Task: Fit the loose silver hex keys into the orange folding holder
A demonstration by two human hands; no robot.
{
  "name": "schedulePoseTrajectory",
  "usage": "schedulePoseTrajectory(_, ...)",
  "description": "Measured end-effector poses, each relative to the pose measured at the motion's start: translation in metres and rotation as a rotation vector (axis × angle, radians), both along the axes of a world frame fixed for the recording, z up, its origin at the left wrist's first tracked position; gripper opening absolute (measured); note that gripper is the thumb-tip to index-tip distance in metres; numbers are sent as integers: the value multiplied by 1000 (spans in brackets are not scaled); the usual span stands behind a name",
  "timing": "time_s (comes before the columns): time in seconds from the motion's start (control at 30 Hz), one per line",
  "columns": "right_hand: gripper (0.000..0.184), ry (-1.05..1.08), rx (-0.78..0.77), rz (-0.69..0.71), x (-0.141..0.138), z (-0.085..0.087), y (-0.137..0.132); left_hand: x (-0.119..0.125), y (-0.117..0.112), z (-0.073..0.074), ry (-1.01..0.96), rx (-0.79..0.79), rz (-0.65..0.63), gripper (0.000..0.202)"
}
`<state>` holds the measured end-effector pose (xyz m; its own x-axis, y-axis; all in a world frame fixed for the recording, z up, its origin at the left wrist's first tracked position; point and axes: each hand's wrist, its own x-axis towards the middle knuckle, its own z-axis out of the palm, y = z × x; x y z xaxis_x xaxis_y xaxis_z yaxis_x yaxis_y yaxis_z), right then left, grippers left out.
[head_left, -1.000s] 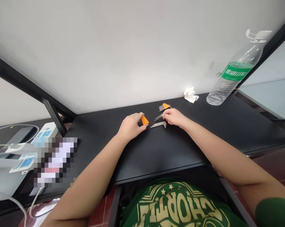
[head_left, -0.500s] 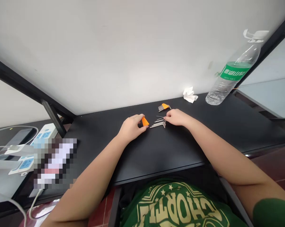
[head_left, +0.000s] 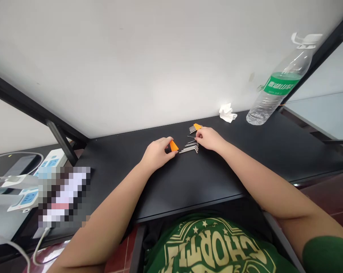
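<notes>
My left hand [head_left: 156, 153] rests on the black table [head_left: 217, 178] with its fingers curled round a small orange holder [head_left: 173, 145]. Several loose silver hex keys [head_left: 190, 148] lie just to the right of it. My right hand [head_left: 209, 138] sits with its fingers bent and the tips pinched at the far end of those loose keys. Behind it lies a second orange holder with hex keys in it [head_left: 195, 128], touching the back of the fingers.
A crumpled white tissue [head_left: 227, 113] lies at the back near the white wall. A clear water bottle with a green label [head_left: 279, 86] stands at the back right. A white power strip [head_left: 32, 185] with cables is on the left.
My right hand has shifted a little towards the wall, up to the second orange holder. My left hand has stayed on its orange holder.
</notes>
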<state>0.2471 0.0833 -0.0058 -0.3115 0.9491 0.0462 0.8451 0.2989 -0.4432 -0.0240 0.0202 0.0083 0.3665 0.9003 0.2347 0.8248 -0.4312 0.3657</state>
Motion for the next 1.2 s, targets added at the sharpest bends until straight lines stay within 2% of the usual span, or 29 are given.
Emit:
schedulePoseTrajectory(0.43,6,-14,-15,47,8,3,-3,-1,-1,1,14,-14,2,40)
schedulePoseTrajectory(0.53,21,20,-13,102,6,3,-5,0,0,0,13,-14,-6,41)
schedulePoseTrajectory(0.6,25,13,-27,165,4,4,-7,0,0,-1,8,-15,-10,42)
schedulePoseTrajectory(0.87,10,-4,-48,278,1,12,-18,-1,0,-1,-16,-11,-24,43)
schedulePoseTrajectory(1.2,9,-59,-46,352,-5,18,-26,0,-1,1,-5,-22,-25,40)
